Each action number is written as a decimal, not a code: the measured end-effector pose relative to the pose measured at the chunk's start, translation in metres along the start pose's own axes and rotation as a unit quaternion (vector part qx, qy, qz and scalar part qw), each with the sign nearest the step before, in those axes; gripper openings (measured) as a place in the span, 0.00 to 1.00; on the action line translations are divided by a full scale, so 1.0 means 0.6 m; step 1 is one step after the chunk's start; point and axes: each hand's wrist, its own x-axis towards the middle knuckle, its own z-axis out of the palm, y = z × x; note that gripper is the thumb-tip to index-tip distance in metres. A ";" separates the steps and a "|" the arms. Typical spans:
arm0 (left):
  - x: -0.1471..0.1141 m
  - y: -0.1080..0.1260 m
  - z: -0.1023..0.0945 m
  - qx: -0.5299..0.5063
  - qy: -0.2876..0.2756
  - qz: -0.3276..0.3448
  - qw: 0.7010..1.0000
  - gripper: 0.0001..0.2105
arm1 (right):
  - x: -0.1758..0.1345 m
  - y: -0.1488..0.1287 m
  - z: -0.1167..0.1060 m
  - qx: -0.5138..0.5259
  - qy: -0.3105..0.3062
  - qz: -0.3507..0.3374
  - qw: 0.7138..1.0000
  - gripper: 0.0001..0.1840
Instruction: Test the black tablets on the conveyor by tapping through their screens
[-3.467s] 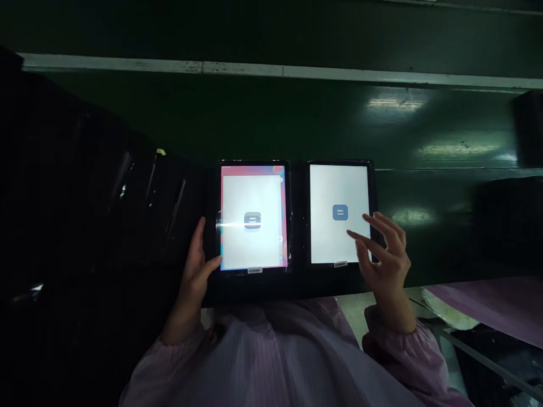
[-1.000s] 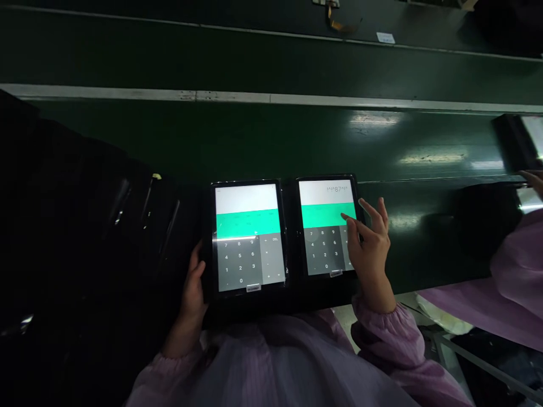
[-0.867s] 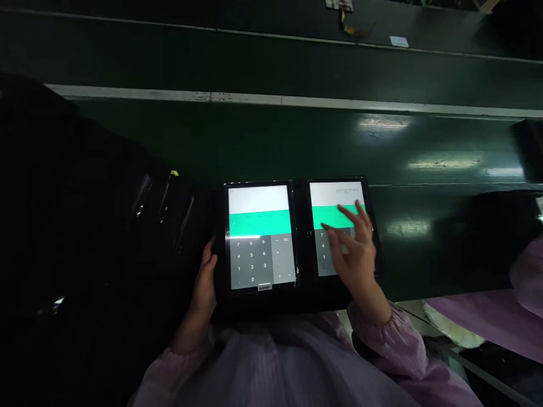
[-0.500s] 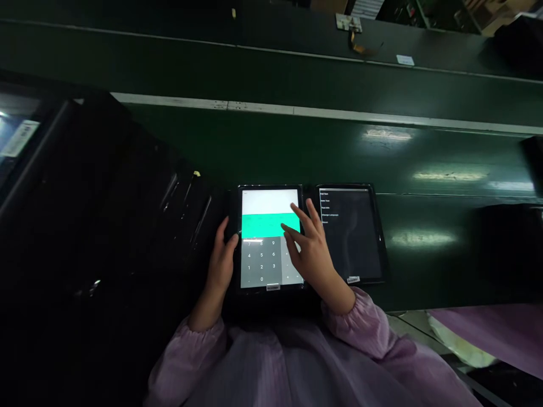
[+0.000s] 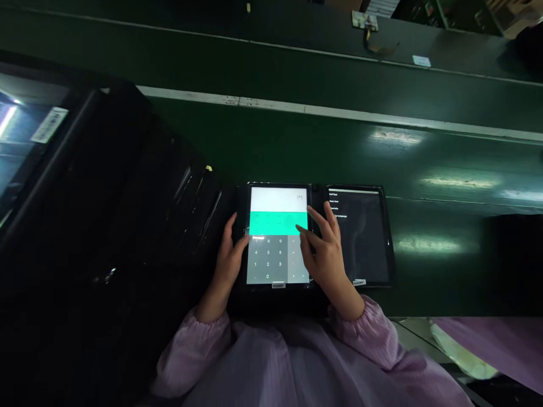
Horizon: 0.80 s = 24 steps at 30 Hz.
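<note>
A tablet (image 5: pixel 271 260) lies before me, its lit screen showing a calculator with a white top, a green band and a grey number keypad. My left hand (image 5: pixel 229 257) holds its left edge, the thumb at the rim and the lower fingers hidden. Over the screen's right side, my right hand (image 5: pixel 324 246) has its fingers spread, and the index fingertip is at the green band. Small symbols stand in the white display area. To the right lies a second tablet (image 5: pixel 367 243) with a dark screen and a short white text menu, partly covered by my right fingers.
Dark, black-edged devices (image 5: pixel 186 192) stand in a row at the left. A glossy screen with a white label (image 5: pixel 50 125) leans behind them. The green bench (image 5: pixel 407 164) carries a pale strip (image 5: pixel 271 104). A small circuit board (image 5: pixel 363 21) lies at the back.
Symbols have appeared in the calculator's white display, which looked blank before. My right index fingertip has moved slightly toward the green band's right part. The whole view has shifted a little.
</note>
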 end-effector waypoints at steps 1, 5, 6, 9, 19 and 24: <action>0.001 -0.001 0.000 -0.005 -0.003 -0.001 1.000 0.31 | 0.000 -0.007 0.000 0.017 -0.015 -0.022 0.999 0.17; 0.001 -0.007 0.002 -0.012 -0.011 -0.001 1.000 0.34 | -0.002 -0.040 0.007 0.045 -0.096 -0.077 0.991 0.16; 0.002 -0.008 0.002 -0.010 -0.013 0.001 1.000 0.35 | -0.002 -0.044 0.008 0.042 -0.104 -0.076 0.991 0.16; 0.002 -0.012 0.002 -0.002 -0.018 0.010 1.000 0.37 | -0.004 -0.036 0.006 0.040 -0.069 -0.062 0.995 0.17; -0.001 -0.003 -0.002 -0.023 -0.024 -0.009 0.999 0.34 | 0.003 -0.003 0.015 -0.025 -0.003 0.014 1.000 0.18; 0.001 -0.003 -0.001 -0.019 -0.017 -0.014 1.000 0.31 | 0.002 -0.007 0.016 -0.037 -0.001 0.052 0.998 0.19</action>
